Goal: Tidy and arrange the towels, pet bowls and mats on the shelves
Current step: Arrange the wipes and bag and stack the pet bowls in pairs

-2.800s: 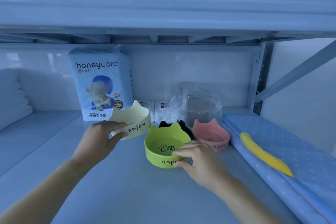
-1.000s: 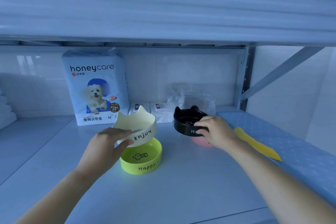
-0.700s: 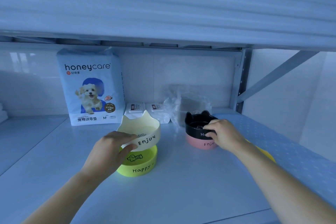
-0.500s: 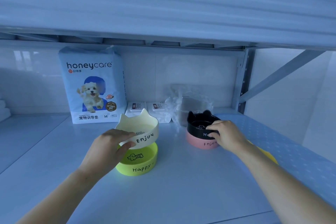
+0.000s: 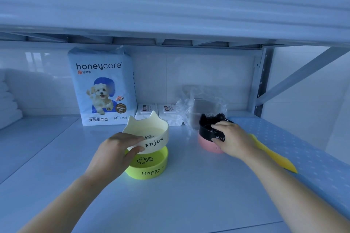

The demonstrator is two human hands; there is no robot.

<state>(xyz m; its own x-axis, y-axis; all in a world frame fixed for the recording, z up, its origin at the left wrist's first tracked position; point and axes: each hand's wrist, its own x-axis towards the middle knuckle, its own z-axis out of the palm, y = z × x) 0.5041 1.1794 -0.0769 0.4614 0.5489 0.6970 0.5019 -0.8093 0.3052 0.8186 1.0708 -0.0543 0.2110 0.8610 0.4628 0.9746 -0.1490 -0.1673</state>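
Pet bowls sit in two pairs on the white shelf (image 5: 189, 195). The cream bowl (image 5: 151, 131), cat-eared and lettered "Enjoy", is tilted just over the green bowl (image 5: 149, 169), which stands flat on the shelf near the middle. Whether the two touch cannot be told. The left grip (image 5: 115, 154) is clamped on the cream bowl's near wall, with fingers along the rim and the thumb beneath.

To the right, the black bowl (image 5: 207, 128) sits nested on top of the pink bowl (image 5: 205, 143). The right grip (image 5: 233, 140) holds the black bowl, fingers curled over its rim and the thumb on its front wall.

Behind the bowls, against the back wall, a tall honeycare pack (image 5: 102, 89) of pet training pads stands upright. Beside it lie two small white packs (image 5: 146, 110) and then a crumpled clear plastic bag (image 5: 200, 106).

A blue dotted mat (image 5: 306, 149) lies along the right end of the shelf, with a long yellow object (image 5: 272, 155) lying on its near edge. Folded white towels (image 5: 7, 104) are stacked at the far left. An upper shelf (image 5: 170, 5) spans overhead.
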